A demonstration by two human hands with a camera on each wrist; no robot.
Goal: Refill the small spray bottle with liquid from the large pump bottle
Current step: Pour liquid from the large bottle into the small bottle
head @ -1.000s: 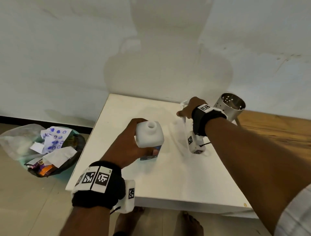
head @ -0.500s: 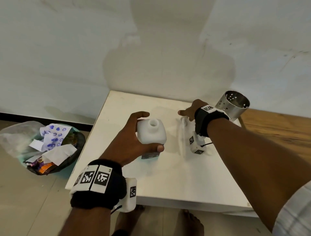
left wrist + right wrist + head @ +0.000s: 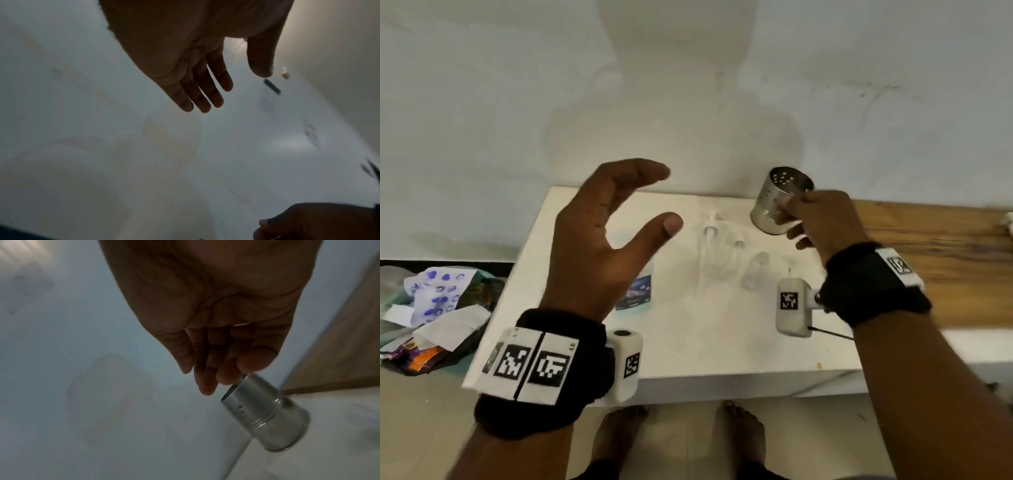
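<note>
The large white bottle [image 3: 637, 295] stands on the white table [image 3: 722, 342], mostly hidden behind my left hand; only its blue label shows. My left hand [image 3: 664, 198] is raised above it, thumb and fingers spread in a wide curve, holding nothing; the left wrist view shows the left hand [image 3: 236, 84] empty too. The pump head [image 3: 710, 231] with its tube lies on the table. To its right is the small clear spray bottle [image 3: 755, 270]. My right hand [image 3: 794, 222] hovers with loose fingers by a metal cup [image 3: 780, 205]; in the right wrist view the right hand [image 3: 222, 378] holds nothing.
The perforated metal cup [image 3: 265, 415] stands at the table's far right corner. A wooden surface [image 3: 928, 246] adjoins the table on the right. A bin with crumpled papers [image 3: 438, 308] sits on the floor at left. The wall is close behind. Bare feet [image 3: 739, 428] stand at the front edge.
My left hand let go of the large bottle and lifted, opening wide. My right hand left the pump head on the table and moved right toward the metal cup.
</note>
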